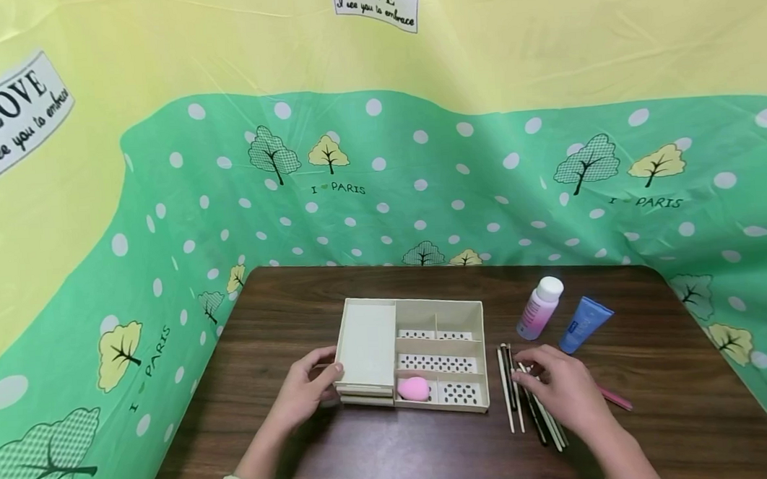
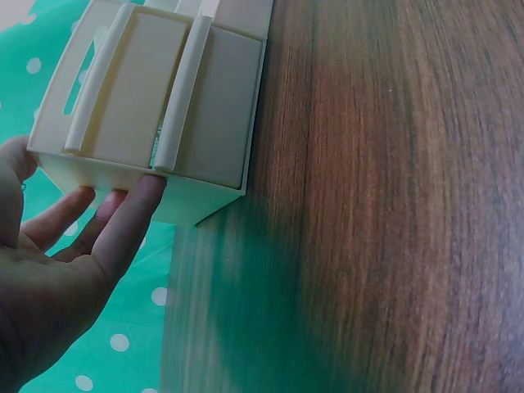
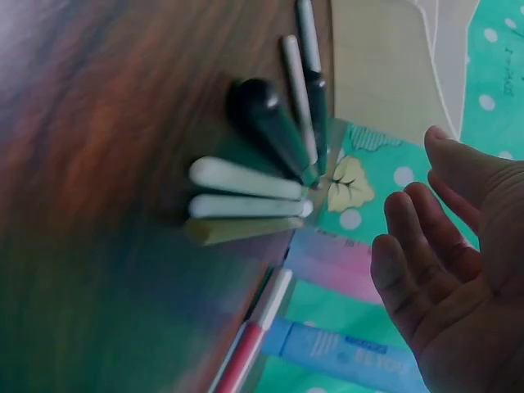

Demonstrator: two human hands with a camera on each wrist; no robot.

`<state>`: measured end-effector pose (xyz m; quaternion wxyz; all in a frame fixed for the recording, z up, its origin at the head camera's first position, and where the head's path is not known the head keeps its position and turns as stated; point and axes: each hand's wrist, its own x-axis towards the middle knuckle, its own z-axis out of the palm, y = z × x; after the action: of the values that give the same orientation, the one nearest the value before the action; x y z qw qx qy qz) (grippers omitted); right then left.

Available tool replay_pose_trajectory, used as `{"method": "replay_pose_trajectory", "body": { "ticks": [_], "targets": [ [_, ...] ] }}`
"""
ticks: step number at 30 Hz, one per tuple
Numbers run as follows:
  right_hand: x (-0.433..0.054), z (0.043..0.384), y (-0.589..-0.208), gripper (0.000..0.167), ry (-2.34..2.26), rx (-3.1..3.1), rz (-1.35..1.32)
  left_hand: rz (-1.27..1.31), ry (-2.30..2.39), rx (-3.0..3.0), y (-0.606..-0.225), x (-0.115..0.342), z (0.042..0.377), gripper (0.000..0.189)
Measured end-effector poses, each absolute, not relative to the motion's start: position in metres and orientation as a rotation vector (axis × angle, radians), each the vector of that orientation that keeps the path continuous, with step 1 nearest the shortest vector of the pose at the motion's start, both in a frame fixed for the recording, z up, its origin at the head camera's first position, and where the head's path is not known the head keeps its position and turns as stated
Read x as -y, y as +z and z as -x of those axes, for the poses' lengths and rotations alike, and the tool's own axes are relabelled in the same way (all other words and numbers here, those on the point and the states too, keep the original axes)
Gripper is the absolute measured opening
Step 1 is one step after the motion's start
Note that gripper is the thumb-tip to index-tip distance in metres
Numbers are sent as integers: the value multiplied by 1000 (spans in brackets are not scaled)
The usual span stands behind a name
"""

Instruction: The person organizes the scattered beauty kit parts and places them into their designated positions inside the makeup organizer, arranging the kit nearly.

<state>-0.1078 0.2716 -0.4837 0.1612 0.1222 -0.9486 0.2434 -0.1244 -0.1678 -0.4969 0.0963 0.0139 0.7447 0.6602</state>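
A cream desktop organizer (image 1: 365, 338) stands mid-table, with a lidded drawer section at left and open compartments at right. My left hand (image 1: 308, 388) touches its left wall with fairly straight fingers, below the drawer fronts (image 2: 217, 106) in the left wrist view. A pink makeup sponge (image 1: 414, 389) lies in the front compartment. Right of the organizer, several makeup brushes (image 1: 506, 392) lie loosely side by side, some with black handles (image 3: 266, 119) and some white. Just over them hovers my right hand (image 1: 563, 385), its fingers loosely bent, apart from the handles in the right wrist view.
Behind the brushes stands a pink bottle (image 1: 538, 311) with a white cap. Beside it is a blue squeeze tube (image 1: 584, 323). A thin pink stick (image 1: 615, 397) lies right of my right hand. A green and yellow patterned curtain (image 1: 418, 158) hangs around the dark wooden table (image 1: 282, 295).
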Motion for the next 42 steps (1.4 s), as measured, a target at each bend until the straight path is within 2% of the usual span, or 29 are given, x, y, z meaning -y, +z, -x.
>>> {"method": "replay_pose_trajectory", "body": {
  "ticks": [9,23,42],
  "targets": [
    [-288,107,-494,29,668,2862,-256,-24,1955,-2213,-498,167,124,42],
    [-304,106,-504,19,652,3012,-108,-19,1948,-2222,-499,168,125,41],
    [-305,112,-506,18,637,3066,-70,-37,1939,-2228,-497,168,125,42]
  ]
}}
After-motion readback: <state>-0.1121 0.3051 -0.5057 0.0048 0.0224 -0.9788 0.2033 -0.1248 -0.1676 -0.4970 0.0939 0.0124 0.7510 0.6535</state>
